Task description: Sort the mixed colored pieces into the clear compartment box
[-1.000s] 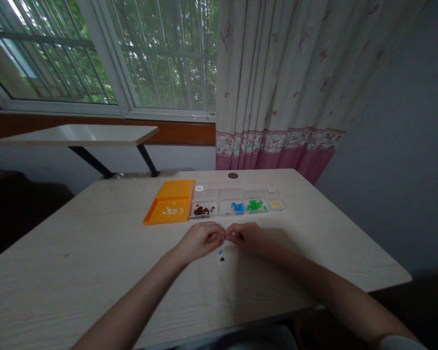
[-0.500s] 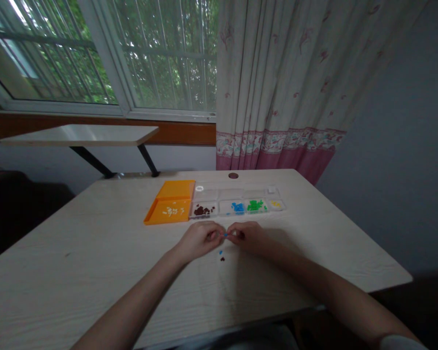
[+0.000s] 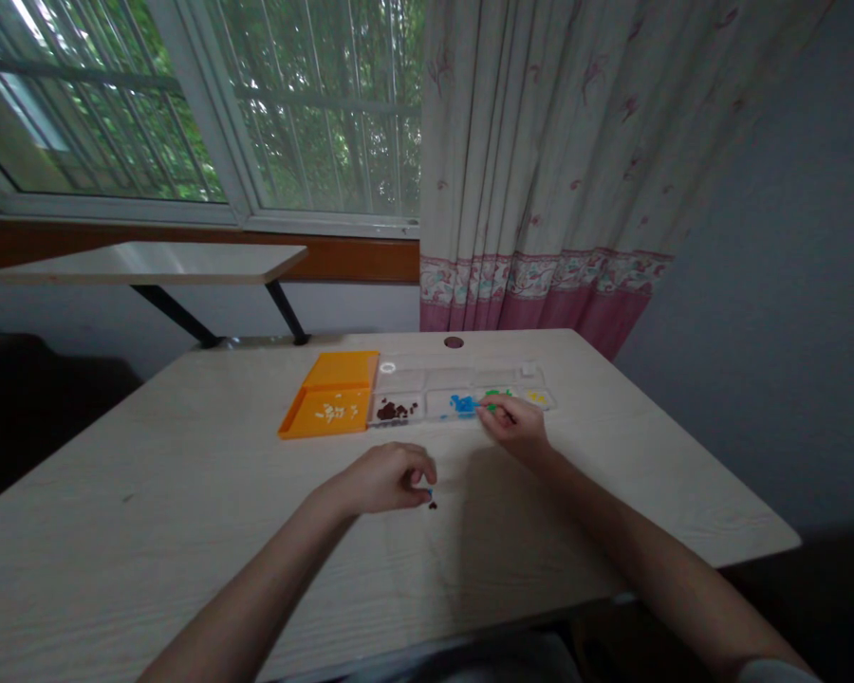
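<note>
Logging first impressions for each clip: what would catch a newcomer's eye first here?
The bright orange tray at the far middle of the pale table, beside a clear divided box holding brown, blue, green and yellow beads. The right hand reaches into the green section, while the left hand rests on the table by a few loose beads.

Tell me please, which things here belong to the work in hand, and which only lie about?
In use:
- left hand, fingertips at the loose beads on the table
- right hand, reaching into the clear bead box at the green beads

Lying about:
- orange tray
- brown beads
- curtain
- side shelf
</note>
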### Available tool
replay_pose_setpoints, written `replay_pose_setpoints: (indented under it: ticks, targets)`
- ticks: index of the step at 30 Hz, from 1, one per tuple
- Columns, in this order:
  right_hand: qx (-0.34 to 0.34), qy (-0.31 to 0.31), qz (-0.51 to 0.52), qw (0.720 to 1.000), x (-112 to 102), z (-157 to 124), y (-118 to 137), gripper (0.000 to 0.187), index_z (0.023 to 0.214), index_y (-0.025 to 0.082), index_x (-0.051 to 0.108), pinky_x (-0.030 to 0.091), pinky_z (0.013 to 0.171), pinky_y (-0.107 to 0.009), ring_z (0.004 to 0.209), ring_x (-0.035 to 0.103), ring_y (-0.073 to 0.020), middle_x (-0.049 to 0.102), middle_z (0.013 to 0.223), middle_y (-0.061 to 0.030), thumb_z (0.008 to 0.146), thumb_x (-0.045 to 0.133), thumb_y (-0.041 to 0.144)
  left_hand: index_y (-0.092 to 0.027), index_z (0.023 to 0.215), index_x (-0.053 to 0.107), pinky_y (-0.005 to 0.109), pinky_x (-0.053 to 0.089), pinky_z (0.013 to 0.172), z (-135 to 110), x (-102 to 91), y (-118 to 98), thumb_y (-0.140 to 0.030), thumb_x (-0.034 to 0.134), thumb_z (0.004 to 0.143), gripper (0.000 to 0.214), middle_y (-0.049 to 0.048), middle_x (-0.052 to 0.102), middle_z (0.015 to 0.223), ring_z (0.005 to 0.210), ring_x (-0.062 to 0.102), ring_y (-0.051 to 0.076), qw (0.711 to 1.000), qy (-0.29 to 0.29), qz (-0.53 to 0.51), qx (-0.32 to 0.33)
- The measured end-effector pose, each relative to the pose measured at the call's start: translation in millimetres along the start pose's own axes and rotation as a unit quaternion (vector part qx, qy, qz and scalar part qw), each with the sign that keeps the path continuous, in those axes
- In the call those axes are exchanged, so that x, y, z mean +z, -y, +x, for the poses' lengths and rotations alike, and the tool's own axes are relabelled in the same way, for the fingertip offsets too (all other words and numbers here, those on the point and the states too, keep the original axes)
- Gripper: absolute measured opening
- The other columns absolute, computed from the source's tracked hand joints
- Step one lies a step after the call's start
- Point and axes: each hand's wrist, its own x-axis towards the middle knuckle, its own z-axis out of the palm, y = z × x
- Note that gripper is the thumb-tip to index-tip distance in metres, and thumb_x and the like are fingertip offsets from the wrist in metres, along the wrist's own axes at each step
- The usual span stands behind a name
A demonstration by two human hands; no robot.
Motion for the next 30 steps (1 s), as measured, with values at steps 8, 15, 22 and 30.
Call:
replay_pose_setpoints:
  ticks: [8, 15, 22, 30]
  targets:
    - [-0.072, -0.075, 0.002, 0.995, 3.2, 1.4, -9.3, 0.024, 0.075, 0.017, 0.067, 0.036, 0.051, -0.02, 0.042, 0.041, -0.0079, 0.043, 0.043, 0.0048, 0.079, 0.052, 0.036, -0.018, 0.078, 0.064, 0.017, 0.037, 0.058, 3.2, 2.9, 0.6, -0.014, 0.056, 0.071, 0.011, 0.0002, 0.059, 0.074, 0.064, 0.052, 0.01, 0.999, 0.022, -0.023, 0.011]
    - [0.013, -0.028, -0.021, 0.999, 10.7, 6.9, -18.5, 0.02, 0.076, 0.017, 0.067, 0.033, 0.048, -0.018, 0.043, 0.04, -0.0075, 0.045, 0.047, 0.0047, 0.077, 0.055, 0.033, -0.014, 0.079, 0.063, 0.019, 0.037, 0.057, 6.8, 6.8, 6.7, -0.016, 0.05, 0.075, 0.013, 0.0021, 0.062, 0.071, 0.062, 0.052, 0.011, 0.996, -0.029, -0.083, -0.033]
    - [0.056, 0.039, -0.038, 0.997, 19.0, 14.8, -25.5, 0.025, 0.085, 0.019, 0.069, 0.036, 0.054, -0.02, 0.053, 0.05, -0.0109, 0.059, 0.059, 0.0001, 0.08, 0.051, 0.037, -0.012, 0.084, 0.067, 0.019, 0.034, 0.052, 10.3, 10.2, 10.8, -0.024, 0.055, 0.075, 0.02, 0.0031, 0.061, 0.069, 0.057, 0.047, 0.01, 0.973, -0.118, -0.177, -0.086]
    - [-0.017, 0.102, 0.003, 0.995, 21.4, 0.5, -7.6, 0.021, 0.085, 0.02, 0.069, 0.038, 0.055, -0.02, 0.054, 0.053, -0.0107, 0.064, 0.061, -0.0003, 0.08, 0.051, 0.029, -0.012, 0.085, 0.063, 0.017, 0.03, 0.047, 16.2, 15.1, 5.9, -0.028, 0.059, 0.073, 0.02, -0.0004, 0.055, 0.063, 0.052, 0.041, 0.007, 0.933, -0.244, -0.238, -0.117]
